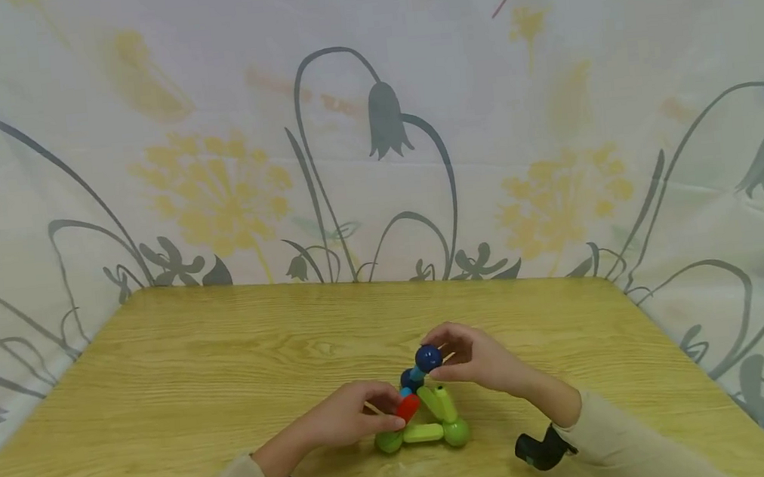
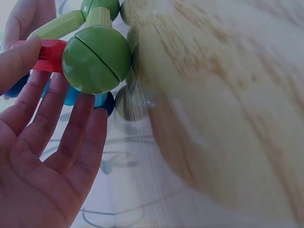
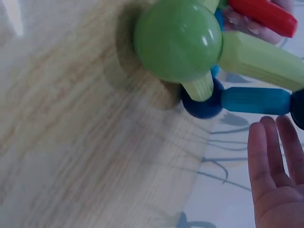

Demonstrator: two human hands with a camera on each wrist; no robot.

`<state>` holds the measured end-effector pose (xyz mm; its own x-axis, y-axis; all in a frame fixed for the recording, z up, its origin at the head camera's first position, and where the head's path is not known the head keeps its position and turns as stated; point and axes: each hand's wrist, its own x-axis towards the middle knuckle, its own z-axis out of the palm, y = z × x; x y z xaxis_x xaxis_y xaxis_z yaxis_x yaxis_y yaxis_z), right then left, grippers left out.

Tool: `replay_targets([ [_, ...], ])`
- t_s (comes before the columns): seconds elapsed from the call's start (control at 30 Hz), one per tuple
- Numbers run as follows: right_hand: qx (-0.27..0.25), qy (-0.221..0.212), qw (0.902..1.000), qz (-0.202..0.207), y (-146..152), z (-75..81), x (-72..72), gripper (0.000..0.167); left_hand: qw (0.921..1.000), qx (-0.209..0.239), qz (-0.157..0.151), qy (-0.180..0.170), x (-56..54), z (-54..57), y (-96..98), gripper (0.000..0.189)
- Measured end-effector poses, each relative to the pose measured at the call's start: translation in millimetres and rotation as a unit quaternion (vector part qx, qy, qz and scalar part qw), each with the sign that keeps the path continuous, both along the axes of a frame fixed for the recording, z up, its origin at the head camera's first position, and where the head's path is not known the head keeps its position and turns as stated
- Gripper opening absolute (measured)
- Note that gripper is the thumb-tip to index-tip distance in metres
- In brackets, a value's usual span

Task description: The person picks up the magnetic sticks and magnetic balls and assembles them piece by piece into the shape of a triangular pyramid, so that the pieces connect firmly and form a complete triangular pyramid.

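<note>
A small frame of magnetic rods and balls stands on the table. My left hand (image 1: 353, 415) pinches a red rod (image 1: 407, 409) between thumb and fingers; in the left wrist view the red rod (image 2: 51, 55) meets a green ball (image 2: 97, 59). At the upper end, my right hand (image 1: 480, 362) holds a dark blue ball (image 1: 429, 358) between thumb and fingertips. From that ball a light blue rod (image 3: 255, 100) runs to another dark blue ball (image 3: 203, 98). Light green rods (image 1: 423, 433) join the green balls (image 1: 456, 432) at the base.
The wood-grain table (image 1: 227, 343) extends around the frame on all sides. Behind it hangs a pale cloth (image 1: 461, 209) printed with flowers. Black wrist mounts (image 1: 540, 450) sit below both sleeves, close to the tabletop.
</note>
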<state>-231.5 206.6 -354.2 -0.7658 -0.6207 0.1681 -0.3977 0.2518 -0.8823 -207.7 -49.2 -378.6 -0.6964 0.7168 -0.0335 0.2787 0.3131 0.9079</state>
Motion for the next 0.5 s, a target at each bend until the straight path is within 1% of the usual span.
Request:
replay_targets([
  [0.1,0.007,0.009,0.9999,0.011,-1.3,-2.3,0.5,0.034,0.9999,0.007,0.004,-0.007,0.2,-0.1,1.3,0.018],
  [0.27,0.014,0.018,0.9986,0.047,-3.7,-2.1,3.7,0.033,0.9999,0.007,0.011,-0.011,0.2,-0.7,2.4,0.018],
  [0.37,0.007,0.008,0.9978,0.065,-6.2,-3.0,5.9,0.034,0.9999,0.006,0.012,-0.009,-0.2,-1.7,2.4,0.019],
  [0.5,0.002,0.004,0.9965,0.083,-9.8,-5.2,7.5,0.035,0.9999,0.003,0.015,-0.003,0.0,-2.8,2.5,0.019],
])
